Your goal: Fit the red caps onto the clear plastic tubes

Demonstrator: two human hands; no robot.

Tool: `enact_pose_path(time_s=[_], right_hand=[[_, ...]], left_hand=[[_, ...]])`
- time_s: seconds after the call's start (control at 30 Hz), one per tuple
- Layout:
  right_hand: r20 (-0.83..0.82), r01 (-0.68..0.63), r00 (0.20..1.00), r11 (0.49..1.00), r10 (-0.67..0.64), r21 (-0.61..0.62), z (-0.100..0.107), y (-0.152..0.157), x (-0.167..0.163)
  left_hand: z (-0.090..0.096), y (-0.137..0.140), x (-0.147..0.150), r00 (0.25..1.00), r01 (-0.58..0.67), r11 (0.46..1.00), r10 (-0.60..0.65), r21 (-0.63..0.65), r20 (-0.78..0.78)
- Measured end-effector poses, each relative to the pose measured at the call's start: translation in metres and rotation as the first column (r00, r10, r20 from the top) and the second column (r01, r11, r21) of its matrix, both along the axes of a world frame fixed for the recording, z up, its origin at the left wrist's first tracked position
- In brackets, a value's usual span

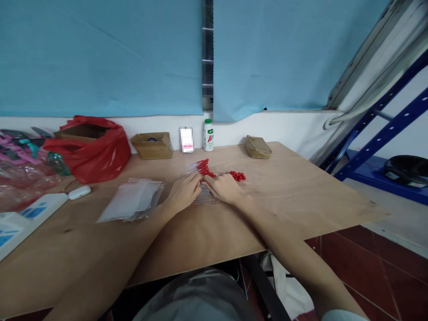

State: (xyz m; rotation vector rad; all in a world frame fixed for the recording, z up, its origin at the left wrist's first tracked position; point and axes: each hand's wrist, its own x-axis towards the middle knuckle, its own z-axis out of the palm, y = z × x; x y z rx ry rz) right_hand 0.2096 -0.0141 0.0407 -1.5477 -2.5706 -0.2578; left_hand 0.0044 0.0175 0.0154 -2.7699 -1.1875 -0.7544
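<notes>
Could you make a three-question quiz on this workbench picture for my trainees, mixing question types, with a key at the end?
1. Multiple choice: Which of these lies on the table to the left of the left hand?
A. A coffee mug
B. Clear plastic bags
C. A ceramic bowl

2. True or false: The white bottle stands upright near the wall.

3. Fill in the missing word: The cluster of small pieces just beyond the right hand is coloured ____.

Key: 1. B; 2. True; 3. red
</notes>
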Motion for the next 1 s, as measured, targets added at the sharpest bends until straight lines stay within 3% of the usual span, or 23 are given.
enact_pose_path(time_s=[0.23,0.6,0.83,1.0], right_hand=[[-0.021,-0.021,1.000,1.000,0.021,-0.005,-0.002,0.002,-0.003],[-0.028,-0.083,0.996,0.995,0.084,0.049,-0.003,0.006,0.006],[-0.053,-0.072,0.996,0.996,0.075,0.046,0.001,0.009,0.023],[-0.152,-0.087,0.984,0.995,0.095,0.055,-0.005,0.014,0.031]], left_hand=[[0.002,-0.002,0.005,0.999,-0.005,0.999,0.007,0.044,-0.039],[-0.004,0.004,0.009,0.993,0.029,0.999,-0.030,0.014,0.112],[0.000,0.004,-0.002,0.969,0.152,0.981,-0.123,-0.124,0.215],[-0.002,0.009,-0.009,0.942,0.131,0.959,-0.041,-0.253,0.334]])
